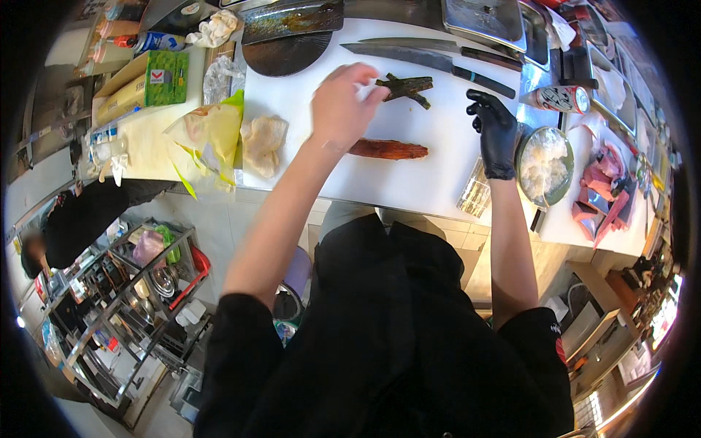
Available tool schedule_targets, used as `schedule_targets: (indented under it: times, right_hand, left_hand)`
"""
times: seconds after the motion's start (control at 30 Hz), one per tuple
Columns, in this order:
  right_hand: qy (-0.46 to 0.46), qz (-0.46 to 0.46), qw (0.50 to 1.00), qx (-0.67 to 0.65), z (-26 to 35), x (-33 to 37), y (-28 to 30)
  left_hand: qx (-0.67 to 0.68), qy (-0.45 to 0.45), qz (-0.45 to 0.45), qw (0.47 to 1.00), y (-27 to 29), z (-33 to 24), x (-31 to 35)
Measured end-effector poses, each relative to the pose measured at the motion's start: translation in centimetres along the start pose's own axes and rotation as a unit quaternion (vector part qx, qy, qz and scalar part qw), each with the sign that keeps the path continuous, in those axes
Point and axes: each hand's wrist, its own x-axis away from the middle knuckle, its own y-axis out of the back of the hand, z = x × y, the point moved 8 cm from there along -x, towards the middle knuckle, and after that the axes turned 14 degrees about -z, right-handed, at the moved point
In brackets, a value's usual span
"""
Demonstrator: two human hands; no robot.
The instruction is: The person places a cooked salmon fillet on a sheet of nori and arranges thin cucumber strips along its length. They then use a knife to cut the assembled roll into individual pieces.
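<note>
My bare left hand (345,102), slightly blurred, is over the white cutting board (453,168), thumb apart from the curved fingers. White shows in that gap; I cannot make out a held thing. Touching or just beside the thumb are dark green-brown strips (407,87), lying crossed. A long reddish-brown piece of food (391,150) lies nearer me, partly behind my left wrist. My right hand (493,131) wears a black glove, its fingers loosely bent and apart with nothing in them. Beside it stands a bowl of white rice (544,166). Two long knives (431,60) lie across the board's far side.
A dark round plate (286,55) and a rectangular tray (292,20) are at the far left. A crumpled cloth (263,146), yellow plastic bag (208,139) and green box (166,79) lie left. Right are a can (561,99), pink-red fish pieces (602,186) and metal trays (484,25).
</note>
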Motion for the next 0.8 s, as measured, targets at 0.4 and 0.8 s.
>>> schedule_targets:
  times: [0.4,0.8]
  right_hand:
    - [0.020,-0.017,0.998,0.059,0.2,5.0,-1.4]
    - [-0.035,0.092,0.992,0.077,-0.4,-2.4,-8.1]
  left_hand:
    - [-0.087,-0.062,0.284,0.953,-8.0,3.9,-2.8]
    - [0.095,-0.055,0.190,0.976,-6.0,1.8,-2.0]
